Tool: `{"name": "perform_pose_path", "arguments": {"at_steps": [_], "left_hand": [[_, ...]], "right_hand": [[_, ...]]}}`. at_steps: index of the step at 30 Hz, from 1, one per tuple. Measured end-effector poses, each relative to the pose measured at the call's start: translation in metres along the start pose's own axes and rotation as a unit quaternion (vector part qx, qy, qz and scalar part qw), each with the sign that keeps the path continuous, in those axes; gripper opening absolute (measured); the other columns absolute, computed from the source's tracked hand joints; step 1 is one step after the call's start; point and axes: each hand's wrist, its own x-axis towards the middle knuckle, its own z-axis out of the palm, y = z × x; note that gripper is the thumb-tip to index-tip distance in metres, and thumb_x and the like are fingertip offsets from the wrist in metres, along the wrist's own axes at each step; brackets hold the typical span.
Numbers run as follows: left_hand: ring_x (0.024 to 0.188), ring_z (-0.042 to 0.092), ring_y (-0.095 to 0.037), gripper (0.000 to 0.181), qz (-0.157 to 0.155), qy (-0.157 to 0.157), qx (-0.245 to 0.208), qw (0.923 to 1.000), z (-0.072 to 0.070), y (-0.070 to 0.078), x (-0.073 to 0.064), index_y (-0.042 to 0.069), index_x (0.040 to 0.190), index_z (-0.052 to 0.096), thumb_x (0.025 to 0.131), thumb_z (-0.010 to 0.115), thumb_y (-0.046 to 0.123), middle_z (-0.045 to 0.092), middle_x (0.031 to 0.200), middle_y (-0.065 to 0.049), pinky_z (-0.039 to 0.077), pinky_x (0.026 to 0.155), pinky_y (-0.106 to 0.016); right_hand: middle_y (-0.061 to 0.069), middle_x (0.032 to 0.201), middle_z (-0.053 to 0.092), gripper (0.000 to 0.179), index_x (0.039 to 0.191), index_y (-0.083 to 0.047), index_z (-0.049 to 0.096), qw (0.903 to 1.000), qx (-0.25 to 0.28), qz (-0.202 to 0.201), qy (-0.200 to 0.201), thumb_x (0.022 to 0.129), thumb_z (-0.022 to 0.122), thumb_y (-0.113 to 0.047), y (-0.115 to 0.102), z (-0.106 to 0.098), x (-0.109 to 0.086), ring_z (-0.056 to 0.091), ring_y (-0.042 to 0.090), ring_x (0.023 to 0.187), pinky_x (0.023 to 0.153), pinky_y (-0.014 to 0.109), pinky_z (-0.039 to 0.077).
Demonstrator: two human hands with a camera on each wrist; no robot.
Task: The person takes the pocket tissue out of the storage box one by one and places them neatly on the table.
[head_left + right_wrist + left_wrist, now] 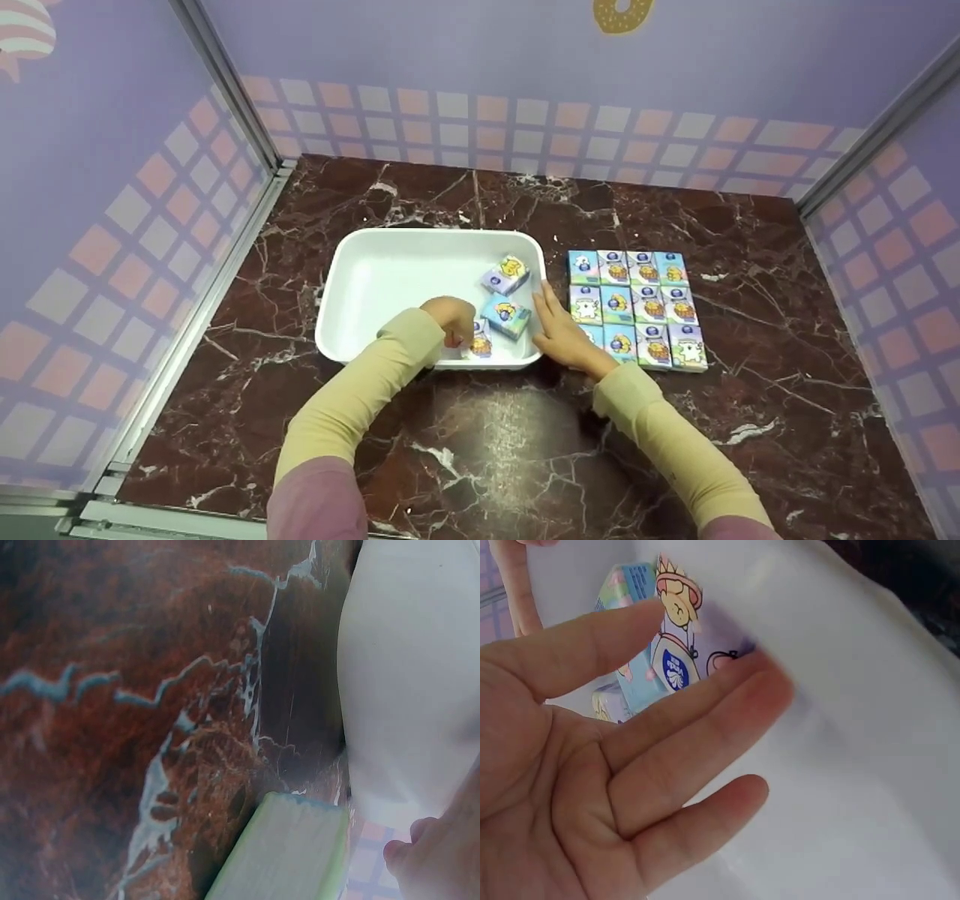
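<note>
A white plastic bin (382,277) holds several small printed packs, which look like pocket tissue packs. My left hand (452,319) is down inside it at the near side. In the left wrist view, its thumb (604,645) and fingers (697,739) are spread, fairly straight, beside a purple tissue pack (720,626); whether the fingertips touch it is unclear. A blue tissue pack (505,316) and another purple pack (506,274) lie just beyond, against the right end. My right hand (564,334) rests with extended fingers along the bin's right wall.
Right of the bin, several tissue packs (636,306) lie in a tight block of rows, close by my right hand. Everything stands on a dark red marble-look tabletop (525,450). Lilac panels (450,45) with a checked band enclose the back and sides.
</note>
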Motion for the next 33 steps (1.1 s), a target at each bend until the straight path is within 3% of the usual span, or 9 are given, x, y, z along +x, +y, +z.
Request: {"name": "perform_pose_path", "arguments": {"at_steps": [5, 7, 12, 14, 16, 20, 26, 33], "left_hand": [[0.097, 0.062, -0.025, 0.032, 0.03, -0.008, -0.012, 0.9995, 0.003, 0.004, -0.004, -0.002, 0.104, 0.06, 0.083, 0.055, 0.021, 0.065, 0.103, -0.014, 0.046, 0.09, -0.038], [0.1, 0.06, -0.027, 0.046, 0.037, 0.002, -0.01, 0.9993, 0.006, 0.004, -0.007, -0.004, 0.12, 0.05, 0.084, 0.055, 0.024, 0.062, 0.11, -0.016, 0.043, 0.092, -0.04], [0.126, 0.036, -0.032, 0.074, 0.045, 0.066, 0.002, 0.9968, 0.012, -0.002, -0.019, 0.006, 0.142, 0.013, 0.085, 0.053, 0.032, 0.035, 0.139, -0.016, 0.029, 0.105, -0.043], [0.131, 0.027, -0.033, 0.072, 0.051, 0.101, 0.004, 0.9936, 0.013, -0.008, -0.024, 0.008, 0.142, 0.015, 0.085, 0.052, 0.032, 0.028, 0.143, -0.016, 0.024, 0.108, -0.045], [0.129, 0.029, -0.034, 0.069, 0.058, 0.133, -0.004, 0.9894, 0.014, -0.017, -0.028, 0.009, 0.142, 0.017, 0.086, 0.051, 0.033, 0.03, 0.141, -0.017, 0.026, 0.106, -0.046], [0.128, 0.033, -0.034, 0.063, 0.081, 0.212, -0.013, 0.9739, 0.019, -0.034, -0.03, 0.006, 0.14, 0.023, 0.088, 0.049, 0.029, 0.033, 0.14, -0.016, 0.028, 0.105, -0.046], [0.127, 0.035, -0.032, 0.054, 0.108, 0.327, -0.003, 0.9387, 0.03, -0.06, -0.032, 0.0, 0.135, 0.033, 0.089, 0.049, 0.024, 0.036, 0.138, -0.017, 0.03, 0.104, -0.045], [0.128, 0.032, -0.033, 0.054, 0.081, 0.398, -0.037, 0.9131, 0.039, -0.093, -0.032, 0.0, 0.134, 0.035, 0.087, 0.051, 0.022, 0.033, 0.14, -0.018, 0.029, 0.103, -0.05]], "right_hand": [[0.02, 0.148, -0.002, 0.073, 0.138, 0.006, 0.016, 1.0, 0.002, 0.002, -0.003, 0.075, 0.047, -0.016, 0.0, 0.0, 0.0, 0.018, 0.037, 0.132, 0.108, 0.045, 0.023], [0.02, 0.148, -0.002, 0.074, 0.138, 0.007, 0.017, 1.0, 0.006, 0.0, -0.003, 0.074, 0.047, -0.015, 0.001, 0.0, 0.0, 0.019, 0.038, 0.132, 0.107, 0.046, 0.024], [0.019, 0.148, -0.003, 0.076, 0.138, 0.007, 0.016, 0.9999, 0.012, 0.002, -0.008, 0.074, 0.047, -0.016, 0.001, 0.0, 0.0, 0.018, 0.038, 0.131, 0.106, 0.047, 0.024], [0.018, 0.148, -0.003, 0.077, 0.138, 0.006, 0.016, 0.9999, 0.013, 0.005, -0.01, 0.073, 0.048, -0.017, 0.001, 0.0, 0.001, 0.018, 0.038, 0.132, 0.106, 0.048, 0.024], [0.017, 0.148, -0.004, 0.077, 0.139, 0.006, 0.015, 0.9998, 0.013, 0.007, -0.012, 0.073, 0.049, -0.018, 0.001, 0.0, 0.001, 0.017, 0.038, 0.132, 0.106, 0.048, 0.024], [0.018, 0.148, -0.004, 0.078, 0.139, 0.005, 0.015, 0.9998, 0.015, 0.005, -0.011, 0.073, 0.05, -0.018, 0.001, -0.001, 0.001, 0.016, 0.039, 0.132, 0.106, 0.049, 0.024], [0.02, 0.148, -0.003, 0.078, 0.139, 0.006, 0.015, 0.9999, 0.012, -0.003, -0.007, 0.073, 0.05, -0.02, 0.002, -0.001, 0.002, 0.017, 0.04, 0.132, 0.106, 0.049, 0.024], [0.019, 0.148, -0.004, 0.078, 0.139, 0.005, 0.014, 0.9998, 0.016, 0.004, -0.013, 0.074, 0.05, -0.019, 0.002, -0.001, 0.001, 0.016, 0.039, 0.132, 0.106, 0.049, 0.023]]}}
